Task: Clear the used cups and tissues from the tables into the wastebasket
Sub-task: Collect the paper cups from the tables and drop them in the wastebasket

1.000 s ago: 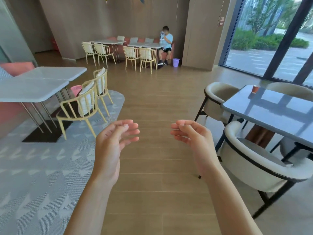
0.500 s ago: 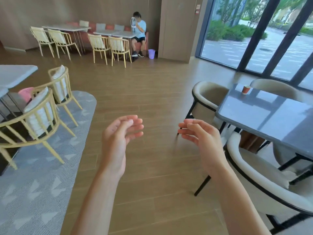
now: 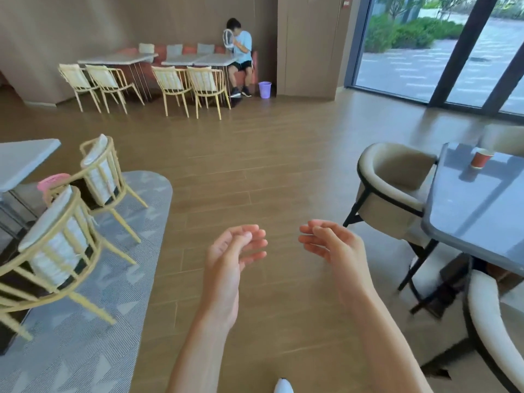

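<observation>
Hovering over the brown wood-plank floor (image 3: 255, 171), both empty: left hand (image 3: 226, 259) and right hand (image 3: 337, 251), fingers loosely curled, facing each other, apart; small red paper cup (image 3: 481, 159) standing upright on the glossy grey table (image 3: 476, 222) at right; lilac plastic wastebasket (image 3: 264, 89) sitting on the floor far back, beside a seated person (image 3: 241, 55)

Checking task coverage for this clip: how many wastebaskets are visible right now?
2: a purple wastebasket on the floor by the far wall, and a pink wastebasket behind the yellow chairs at left, mostly hidden. Others may be out of view.
</observation>
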### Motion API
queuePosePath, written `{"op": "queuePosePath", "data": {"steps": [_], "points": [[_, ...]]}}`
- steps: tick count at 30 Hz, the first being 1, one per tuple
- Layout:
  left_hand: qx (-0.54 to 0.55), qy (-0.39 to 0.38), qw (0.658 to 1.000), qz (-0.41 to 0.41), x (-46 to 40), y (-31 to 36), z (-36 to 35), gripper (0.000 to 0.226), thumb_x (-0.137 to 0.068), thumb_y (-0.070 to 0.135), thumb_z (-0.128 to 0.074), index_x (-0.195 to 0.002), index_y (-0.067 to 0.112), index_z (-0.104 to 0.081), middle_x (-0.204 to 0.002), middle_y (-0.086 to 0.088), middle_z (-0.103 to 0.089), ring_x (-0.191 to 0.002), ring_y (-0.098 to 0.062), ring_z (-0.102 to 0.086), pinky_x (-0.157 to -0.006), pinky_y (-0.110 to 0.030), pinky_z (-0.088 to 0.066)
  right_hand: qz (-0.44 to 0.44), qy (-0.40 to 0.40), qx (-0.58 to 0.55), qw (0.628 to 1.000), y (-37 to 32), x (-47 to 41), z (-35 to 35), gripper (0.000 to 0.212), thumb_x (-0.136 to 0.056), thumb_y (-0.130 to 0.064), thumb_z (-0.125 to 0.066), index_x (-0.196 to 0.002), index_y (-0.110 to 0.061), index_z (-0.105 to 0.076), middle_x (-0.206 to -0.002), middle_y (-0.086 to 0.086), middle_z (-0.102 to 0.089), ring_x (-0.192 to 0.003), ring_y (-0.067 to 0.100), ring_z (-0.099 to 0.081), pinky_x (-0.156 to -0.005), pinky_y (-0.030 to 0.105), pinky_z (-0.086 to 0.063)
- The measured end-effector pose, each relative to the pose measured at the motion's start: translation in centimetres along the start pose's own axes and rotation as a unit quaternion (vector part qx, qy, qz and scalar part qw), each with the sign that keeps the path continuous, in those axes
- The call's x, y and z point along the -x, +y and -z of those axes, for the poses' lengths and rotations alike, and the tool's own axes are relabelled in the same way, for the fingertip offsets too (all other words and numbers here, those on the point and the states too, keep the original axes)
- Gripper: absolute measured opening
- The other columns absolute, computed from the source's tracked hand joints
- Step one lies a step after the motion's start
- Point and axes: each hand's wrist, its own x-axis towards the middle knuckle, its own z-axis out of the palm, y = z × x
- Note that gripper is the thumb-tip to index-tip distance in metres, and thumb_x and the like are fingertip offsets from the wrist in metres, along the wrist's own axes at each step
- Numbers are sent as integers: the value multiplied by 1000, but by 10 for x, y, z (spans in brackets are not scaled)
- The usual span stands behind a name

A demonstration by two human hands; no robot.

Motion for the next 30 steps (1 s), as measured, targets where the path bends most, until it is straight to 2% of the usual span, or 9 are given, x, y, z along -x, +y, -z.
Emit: {"op": "queuePosePath", "data": {"steps": [6,11,15,19,26,30], "points": [[-6,-1,999,-33,-148,31,-30,22,-100,1,-50,-97,5,-72,-100,-16,-76,-92,-27,-72,-87,-43,-58,17,-15,-16,1000,-31,-144,-48,17,-98,-2,-55,-102,-4,-72,-97,11,-78,-85,21,-74,-86,36,-59],[20,5,1000,-15,-247,27,-53,23,-100,1,-49,-97,4,-71,-98,-17,-75,-92,-28,-72,-88,-46,-57,10,-11,5,1000,-31,-235,-67,17,-99,-3,-56,-99,-7,-73,-95,8,-79,-88,25,-75,-89,39,-59],[17,-23,999,17,-330,6,-84,21,-100,0,-49,-101,1,-70,-101,-19,-75,-91,-28,-72,-88,-45,-57,-12,28,26,999,-15,-311,-73,17,-99,-4,-56,-103,-7,-72,-96,7,-79,-91,25,-75,-94,42,-58],[17,-65,997,39,-427,-10,-114,21,-100,0,-49,-102,-1,-70,-104,-22,-74,-92,-27,-72,-87,-43,-58,-12,75,38,996,-11,-397,-83,17,-99,-4,-56,-104,-6,-73,-95,7,-79,-91,25,-76,-92,41,-58],[18,-168,984,54,-605,6,-186,21,-100,1,-50,-101,1,-70,-105,-23,-74,-93,-29,-72,-88,-44,-58,18,176,35,984,-51,-545,-100,17,-98,-2,-56,-102,-6,-73,-94,6,-79,-88,24,-75,-86,34,-59],[18,-221,973,69,-670,-1,-243,20,-100,2,-50,-103,0,-70,-105,-23,-74,-94,-30,-71,-87,-43,-58,20,236,30,971,-61,-603,-87,17,-98,-2,-57,-101,-6,-73,-94,8,-79,-86,22,-75,-85,33,-58]]}}
